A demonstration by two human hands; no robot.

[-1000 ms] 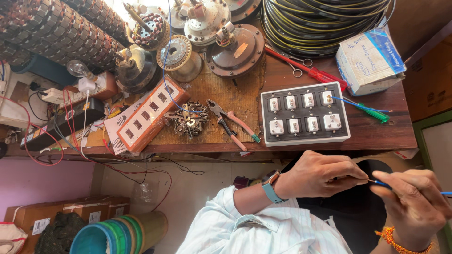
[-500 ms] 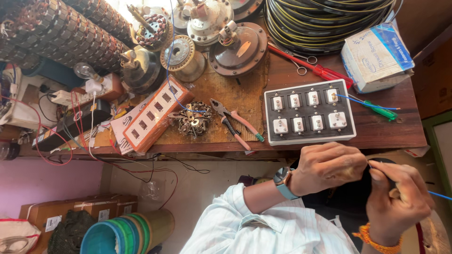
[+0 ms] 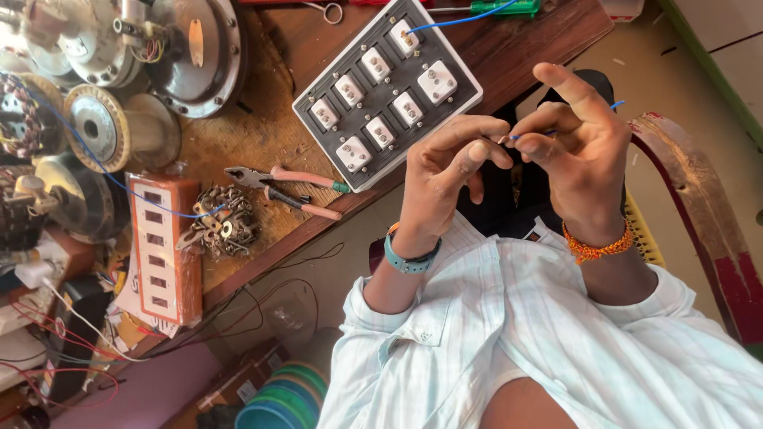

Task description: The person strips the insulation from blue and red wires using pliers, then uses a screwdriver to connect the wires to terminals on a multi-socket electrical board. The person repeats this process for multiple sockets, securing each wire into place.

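A cluttered wooden workbench (image 3: 262, 143) fills the upper left of the view, with a bare floor to its right and a person in a pale striped shirt (image 3: 509, 334) seated below.

Just off the bench's edge, the left hand (image 3: 445, 171) and the right hand (image 3: 580, 147) meet fingertip to fingertip. Both are pinched closed on the stripped end of a thin blue wire (image 3: 528, 133), thumb against forefinger on each side, the right index finger lifted straight toward 11 o'clock. The wire runs out past the right hand toward 2 o'clock. The left wrist wears a teal watch (image 3: 409, 258); the right carries an orange thread band (image 3: 596, 246).

At 10 o'clock from the hands, very near, a white-framed switchboard (image 3: 385, 91) lies back-side up on the bench, with another stretch of blue wire leading from its top corner. Further along at 9 o'clock lie pink-handled pliers (image 3: 282, 187), then a heap of small metal parts (image 3: 222, 222) and an orange socket strip (image 3: 163, 250). Fan motor housings (image 3: 159, 52) crowd the far 10 o'clock corner. A red chair arm (image 3: 707, 206) curves at 3 o'clock.
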